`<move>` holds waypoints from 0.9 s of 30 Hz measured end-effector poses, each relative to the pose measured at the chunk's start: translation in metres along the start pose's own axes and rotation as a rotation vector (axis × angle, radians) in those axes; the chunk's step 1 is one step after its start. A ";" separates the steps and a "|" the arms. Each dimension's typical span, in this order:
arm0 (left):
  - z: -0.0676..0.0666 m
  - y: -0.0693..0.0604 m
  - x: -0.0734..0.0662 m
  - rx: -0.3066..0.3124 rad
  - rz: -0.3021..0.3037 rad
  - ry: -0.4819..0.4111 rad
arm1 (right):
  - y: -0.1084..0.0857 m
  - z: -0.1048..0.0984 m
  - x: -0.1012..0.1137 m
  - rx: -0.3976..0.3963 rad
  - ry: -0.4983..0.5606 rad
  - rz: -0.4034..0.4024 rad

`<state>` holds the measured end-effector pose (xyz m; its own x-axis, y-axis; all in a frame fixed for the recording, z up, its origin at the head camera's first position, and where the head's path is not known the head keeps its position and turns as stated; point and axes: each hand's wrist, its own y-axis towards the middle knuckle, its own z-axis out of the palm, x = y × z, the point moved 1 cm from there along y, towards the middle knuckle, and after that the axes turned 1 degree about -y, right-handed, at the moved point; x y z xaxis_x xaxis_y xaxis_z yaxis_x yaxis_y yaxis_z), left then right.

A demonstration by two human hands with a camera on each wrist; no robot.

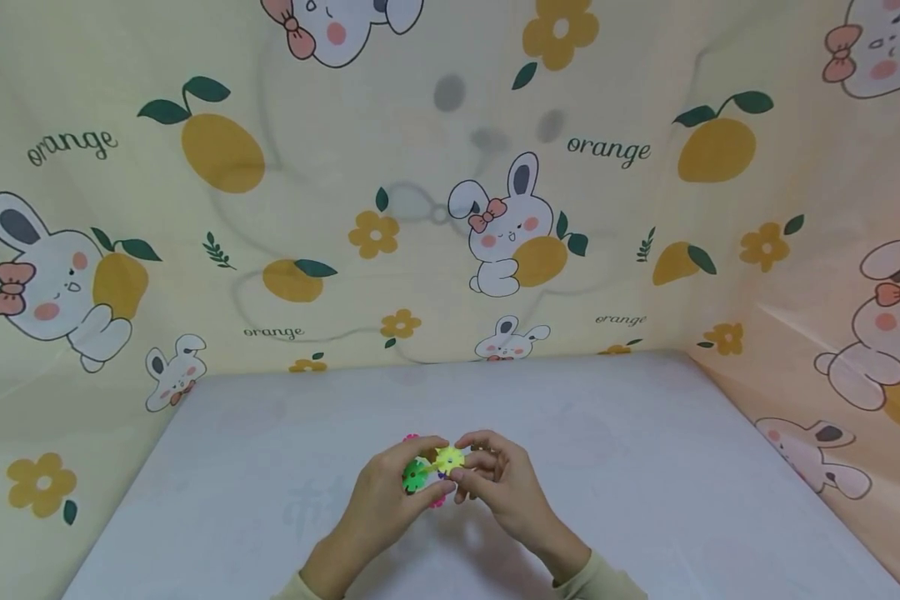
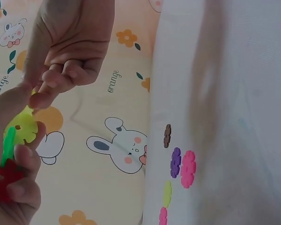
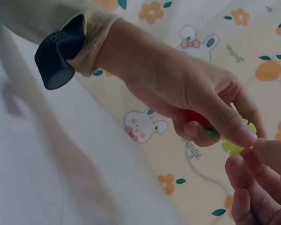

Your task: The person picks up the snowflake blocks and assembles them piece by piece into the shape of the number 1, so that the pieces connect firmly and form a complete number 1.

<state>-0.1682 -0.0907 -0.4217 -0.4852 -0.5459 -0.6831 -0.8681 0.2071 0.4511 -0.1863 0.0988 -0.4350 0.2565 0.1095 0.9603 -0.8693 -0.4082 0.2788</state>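
Note:
My left hand (image 1: 387,493) grips a small cluster of joined plastic snowflake discs: a yellow disc (image 1: 450,460), a green disc (image 1: 415,476) and a red disc (image 2: 7,180). Its thumb and fingers pinch the yellow one, while curled fingers lie over the red one. From the other side, my right hand (image 1: 506,482) has thumb and fingertips on the yellow disc's edge, pinching it close to the left fingertips. The right wrist view shows the left hand (image 3: 192,93) across the middle and the right hand (image 3: 262,187) at the lower right edge.
On the white table (image 1: 607,442) lie loose discs: a brown disc (image 2: 167,136), a purple disc (image 2: 175,162), a pink disc (image 2: 188,169), a yellow-green disc (image 2: 167,194) and another pink disc (image 2: 163,216). A printed cloth (image 1: 420,167) hangs behind and beside the table.

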 end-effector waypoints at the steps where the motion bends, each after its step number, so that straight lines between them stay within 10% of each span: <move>1: 0.000 0.000 0.001 -0.001 -0.005 -0.006 | 0.000 0.000 0.000 0.001 -0.006 0.010; 12: -0.005 0.000 0.002 -0.006 -0.043 -0.011 | 0.003 0.003 0.001 0.030 0.000 0.077; 27: -0.020 0.005 0.009 -0.031 -0.051 -0.055 | 0.038 -0.026 -0.012 -0.082 -0.254 0.167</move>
<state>-0.1753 -0.1106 -0.4144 -0.4460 -0.5092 -0.7361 -0.8887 0.1544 0.4317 -0.2333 0.1052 -0.4357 0.1962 -0.1872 0.9625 -0.9367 -0.3261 0.1276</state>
